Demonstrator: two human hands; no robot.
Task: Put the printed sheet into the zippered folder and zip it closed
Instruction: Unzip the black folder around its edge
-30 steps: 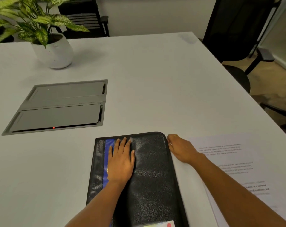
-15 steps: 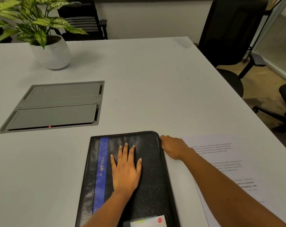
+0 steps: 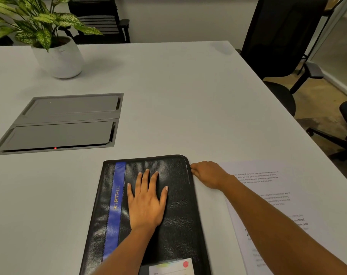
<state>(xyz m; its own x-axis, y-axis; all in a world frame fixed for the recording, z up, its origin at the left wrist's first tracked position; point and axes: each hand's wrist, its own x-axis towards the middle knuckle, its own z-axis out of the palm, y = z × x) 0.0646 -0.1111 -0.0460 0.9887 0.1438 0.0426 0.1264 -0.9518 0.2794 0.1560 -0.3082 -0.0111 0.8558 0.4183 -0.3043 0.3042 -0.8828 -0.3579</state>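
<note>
A black zippered folder point(image 3: 178, 225) with a blue stripe lies closed on the white table point(image 3: 168, 100) in front of me. My left hand point(image 3: 146, 201) presses flat on its cover, fingers spread and straight, just right of the stripe. My right hand point(image 3: 208, 174) sits at the folder's far right corner with its fingers curled against the zipper edge, pinching the zipper pull, which the fingers mostly hide. The printed sheet point(image 3: 272, 195) lies flat on the table to the right of the folder, partly under my right forearm.
A grey cable hatch point(image 3: 65, 124) is set into the table at the left. A potted plant point(image 3: 57, 54) stands at the far left. Black office chairs point(image 3: 279, 46) stand beyond the table's right edge. A white label point(image 3: 172, 266) sits on the folder's near end.
My left hand slid off the blue stripe toward the middle of the cover. My right hand stayed at the folder's far right corner.
</note>
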